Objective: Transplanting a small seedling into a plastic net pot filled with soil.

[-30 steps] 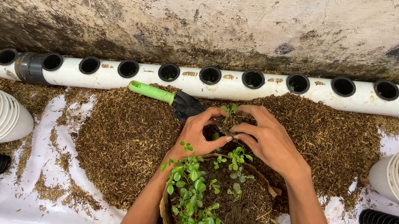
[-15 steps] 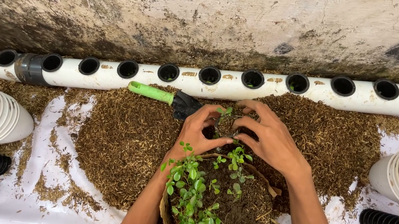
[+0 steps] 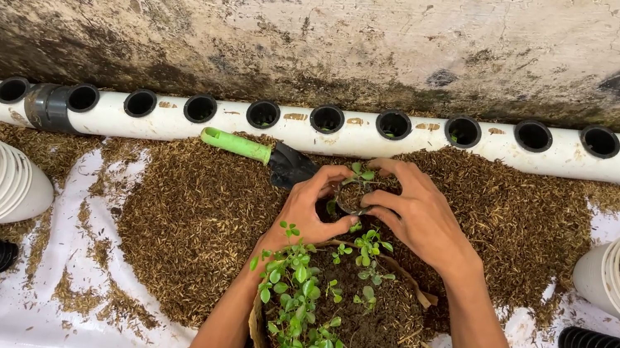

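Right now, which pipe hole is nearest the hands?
The seventh hole from the left in the white pipe, directly above the hands; the others lie farther along either side.

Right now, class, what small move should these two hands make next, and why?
Probably press the soil firm around the seedling. The left hand and right hand cup a small dark pot, and the seedling stands upright in it above the husk pile.
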